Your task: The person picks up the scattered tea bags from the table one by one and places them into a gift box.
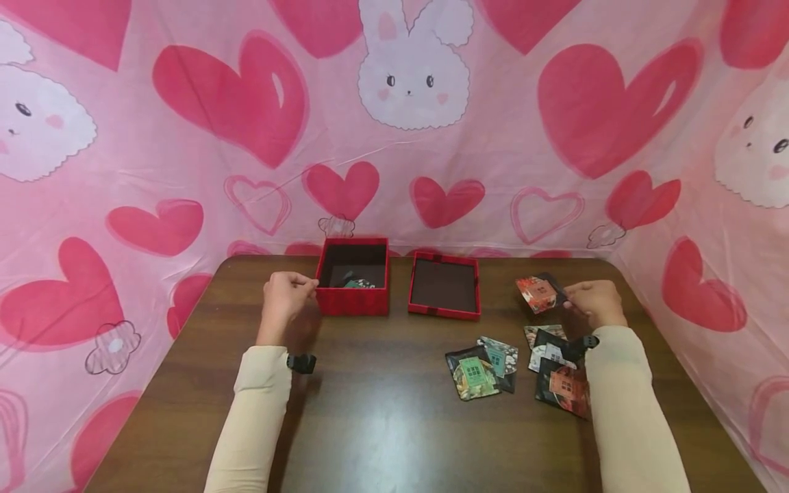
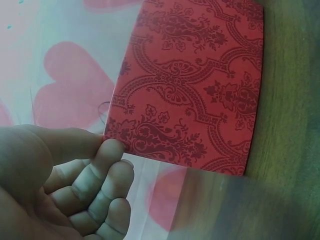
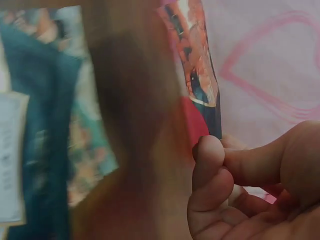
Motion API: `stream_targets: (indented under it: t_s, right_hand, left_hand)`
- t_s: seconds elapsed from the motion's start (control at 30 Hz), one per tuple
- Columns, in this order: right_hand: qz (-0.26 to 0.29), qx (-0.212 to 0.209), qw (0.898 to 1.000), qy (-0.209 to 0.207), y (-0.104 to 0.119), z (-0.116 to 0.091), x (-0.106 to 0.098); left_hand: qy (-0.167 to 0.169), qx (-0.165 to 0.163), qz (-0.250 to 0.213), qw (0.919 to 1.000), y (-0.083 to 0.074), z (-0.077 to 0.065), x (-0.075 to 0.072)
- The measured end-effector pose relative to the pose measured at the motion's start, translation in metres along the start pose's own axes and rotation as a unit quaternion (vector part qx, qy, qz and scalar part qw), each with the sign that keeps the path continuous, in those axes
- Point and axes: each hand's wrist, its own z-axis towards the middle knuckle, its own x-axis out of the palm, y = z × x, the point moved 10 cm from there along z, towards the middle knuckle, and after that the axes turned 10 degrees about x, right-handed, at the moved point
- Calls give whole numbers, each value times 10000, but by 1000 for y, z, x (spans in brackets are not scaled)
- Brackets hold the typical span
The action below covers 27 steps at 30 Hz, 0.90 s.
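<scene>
A red patterned box (image 1: pixel 353 301) with a dark inside stands at the back of the table, with a sachet (image 1: pixel 359 282) lying in it. At its left edge my left hand (image 1: pixel 287 296) pinches the corner between thumb and forefinger, as the left wrist view also shows on the box's patterned wall (image 2: pixel 190 85). Over on the right, my right hand (image 1: pixel 594 301) pinches a flat sachet (image 1: pixel 538 293) with an orange-red label by its dark corner. That sachet (image 3: pixel 195 60) is seen nearly edge-on in the right wrist view, raised above the table.
Right of the box lies its shallow red lid (image 1: pixel 444 284), dark inside facing up. A green-labelled sachet (image 1: pixel 473 373) overlaps another sachet (image 1: pixel 501 359) at centre right. Several more, including a red-labelled sachet (image 1: pixel 562 387), lie by the right forearm. A heart-patterned cloth (image 1: pixel 407 150) hangs behind the table.
</scene>
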Motion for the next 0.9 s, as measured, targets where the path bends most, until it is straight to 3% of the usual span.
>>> stream_targets:
  t_s: [0.17, 0.4, 0.67, 0.9]
  right_hand:
    - [237, -369, 9990, 16, 23, -15, -14]
    - [-35, -519, 9985, -165, 51, -34, -34]
    - [-149, -761, 9970, -57, 69, -39, -25]
    - [-50, -903, 9958, 103, 93, -39, -3]
  left_hand:
    - [26, -92, 30, 10000, 2, -1, 2]
    - [52, -118, 59, 9999, 2, 1, 2]
    - [86, -206, 137, 9997, 3, 2, 1]
    - [63, -158, 100, 9998, 2, 1, 0]
